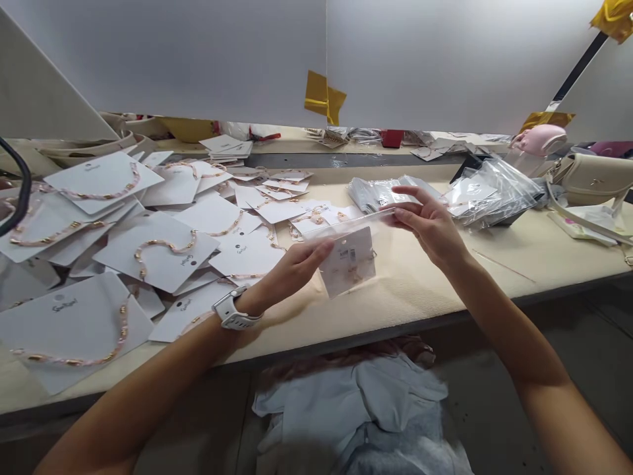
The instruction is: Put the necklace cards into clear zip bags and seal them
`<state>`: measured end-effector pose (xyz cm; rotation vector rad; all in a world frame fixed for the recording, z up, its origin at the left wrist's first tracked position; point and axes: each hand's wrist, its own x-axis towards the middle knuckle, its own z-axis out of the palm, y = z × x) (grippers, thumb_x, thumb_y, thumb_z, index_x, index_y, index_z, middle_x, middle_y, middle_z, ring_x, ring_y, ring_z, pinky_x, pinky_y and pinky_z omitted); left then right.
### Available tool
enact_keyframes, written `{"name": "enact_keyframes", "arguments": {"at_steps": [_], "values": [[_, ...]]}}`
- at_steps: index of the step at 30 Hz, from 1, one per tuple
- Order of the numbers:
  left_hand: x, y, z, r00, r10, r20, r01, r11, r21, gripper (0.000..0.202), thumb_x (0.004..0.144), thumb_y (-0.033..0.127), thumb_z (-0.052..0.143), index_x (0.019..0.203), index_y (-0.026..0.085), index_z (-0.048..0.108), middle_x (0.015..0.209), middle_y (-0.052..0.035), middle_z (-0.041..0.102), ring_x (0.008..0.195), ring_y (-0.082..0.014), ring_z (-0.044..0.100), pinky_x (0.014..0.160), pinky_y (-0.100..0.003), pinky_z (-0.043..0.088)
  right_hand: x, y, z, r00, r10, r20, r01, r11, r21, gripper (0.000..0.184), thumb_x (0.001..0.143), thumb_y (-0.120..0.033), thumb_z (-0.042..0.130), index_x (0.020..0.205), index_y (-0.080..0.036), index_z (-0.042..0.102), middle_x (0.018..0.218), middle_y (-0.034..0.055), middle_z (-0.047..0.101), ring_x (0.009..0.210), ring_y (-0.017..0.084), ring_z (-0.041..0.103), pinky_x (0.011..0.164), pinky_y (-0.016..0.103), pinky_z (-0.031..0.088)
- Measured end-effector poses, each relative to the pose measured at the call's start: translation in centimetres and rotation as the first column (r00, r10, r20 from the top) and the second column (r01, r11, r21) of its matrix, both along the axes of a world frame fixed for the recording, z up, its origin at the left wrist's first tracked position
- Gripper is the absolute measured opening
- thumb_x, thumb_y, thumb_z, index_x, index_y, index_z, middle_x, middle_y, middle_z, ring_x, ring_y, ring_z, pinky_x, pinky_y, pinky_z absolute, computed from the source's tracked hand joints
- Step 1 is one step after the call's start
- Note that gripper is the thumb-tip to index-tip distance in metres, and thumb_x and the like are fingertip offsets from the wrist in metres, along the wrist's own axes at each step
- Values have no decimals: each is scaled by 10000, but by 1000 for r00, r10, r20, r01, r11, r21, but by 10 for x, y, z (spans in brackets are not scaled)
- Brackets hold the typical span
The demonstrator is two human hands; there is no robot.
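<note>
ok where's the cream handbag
The cream handbag is at the far right of the head view, on the work table, just right of the heap of clear plastic bags and below and right of a pink item.

We can't read the barcode label (347,254) on the card (347,267) inside the clear bag (353,224), and the plastic blurs the jewellery (355,274) on it. The left hand (291,270) hides that bag's end. The right edge cuts off a beige handbag (588,179); the left edge cuts off a necklace card (30,224).
</note>
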<state>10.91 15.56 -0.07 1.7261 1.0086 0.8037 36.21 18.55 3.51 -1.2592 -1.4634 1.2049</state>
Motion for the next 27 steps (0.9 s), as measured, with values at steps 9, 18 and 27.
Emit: {"name": "enact_keyframes", "arguments": {"at_steps": [9,18,27], "values": [[61,-25,42,800,262,-540,125,807,577,529,1010,304,279,1432,8,397,1430,-250,494,1169,-302,615,867,-403,569,-22,-66,18,934,253,-251,-293,946,-140,516,835,-497,644,1292,-290,524,1392,57,556,1282,257,545,1067,460,483],[72,-22,42,652,223,-725,406,704,582,551,983,357,433,1453,72,393,1474,-213,461,1249,-313,548,1011,-422,437,14,-13,13,883,-441,-164,372,867,-331,234,835,-199,547,1038,-215,663,1031,33,675,809,118,613,601,219,518],[64,-18,40,387,-416,-823,807,584,84,236,980,246,454,1019,183,678,1071,-48,702,911,-205,665,810,-332,468,113,51,25,462,-624,630,561,756,337,615,741,51,511,1352,108,479,1409,362,421,1368,371,381,1165,522,214]]}}
